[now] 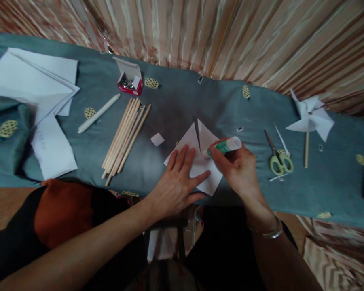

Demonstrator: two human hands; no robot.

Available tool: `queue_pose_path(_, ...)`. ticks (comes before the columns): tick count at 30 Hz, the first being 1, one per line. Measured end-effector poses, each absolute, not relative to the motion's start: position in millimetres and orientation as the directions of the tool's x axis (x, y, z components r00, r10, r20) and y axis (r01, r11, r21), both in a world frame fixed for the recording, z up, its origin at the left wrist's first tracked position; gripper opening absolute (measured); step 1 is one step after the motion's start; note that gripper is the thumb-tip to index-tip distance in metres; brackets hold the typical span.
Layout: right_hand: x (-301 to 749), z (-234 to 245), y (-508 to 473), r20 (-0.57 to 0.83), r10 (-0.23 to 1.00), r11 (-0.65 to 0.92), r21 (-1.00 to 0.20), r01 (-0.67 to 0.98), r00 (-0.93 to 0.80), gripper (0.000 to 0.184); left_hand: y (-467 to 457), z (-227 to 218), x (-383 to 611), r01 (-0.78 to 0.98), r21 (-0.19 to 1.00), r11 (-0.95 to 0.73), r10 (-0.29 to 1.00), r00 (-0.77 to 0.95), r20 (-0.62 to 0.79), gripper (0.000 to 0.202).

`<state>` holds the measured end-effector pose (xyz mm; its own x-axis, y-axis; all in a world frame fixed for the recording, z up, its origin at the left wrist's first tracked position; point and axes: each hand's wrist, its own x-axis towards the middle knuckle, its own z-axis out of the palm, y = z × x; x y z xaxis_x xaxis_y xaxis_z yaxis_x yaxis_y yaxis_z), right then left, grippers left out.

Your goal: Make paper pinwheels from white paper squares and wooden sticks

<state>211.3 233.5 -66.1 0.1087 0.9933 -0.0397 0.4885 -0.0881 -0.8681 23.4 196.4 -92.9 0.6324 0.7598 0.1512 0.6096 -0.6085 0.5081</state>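
Observation:
My left hand [177, 182] lies flat with fingers spread on a white square of paper [200, 141] that has cuts toward its middle. My right hand [238, 169] is closed around a green and white glue stick [226, 146], its tip pointing down-left at the paper's centre near my left fingertips. The paper rests on a teal cloth [176, 105] covering the table.
A bundle of several wooden sticks [125, 135], a white tube [98, 113], a red box of pins [129, 83] and a small paper square [157, 139] lie to the left. White paper sheets [33, 89] sit far left. Green scissors [277, 155] and a finished paper pinwheel [311, 119] lie right.

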Motion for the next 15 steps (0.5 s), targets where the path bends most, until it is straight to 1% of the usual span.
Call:
queue_pose_path(8, 205.2, -60.1, 237.7, 0.024, 0.993, -0.052, -0.778, 0.626, 0.112, 0.033, 196.8, -91.1, 23.1, 0.613, 0.507, -0.606, 0.758, 0.639, 0.134, 0.059)
queue_pose_path(15, 199.7, -57.9, 237.9, 0.028, 0.994, -0.050, -0.754, 0.655, 0.108, 0.031, 196.1, -92.3, 23.4, 0.610, 0.519, -0.599, 0.762, 0.634, 0.134, 0.060)
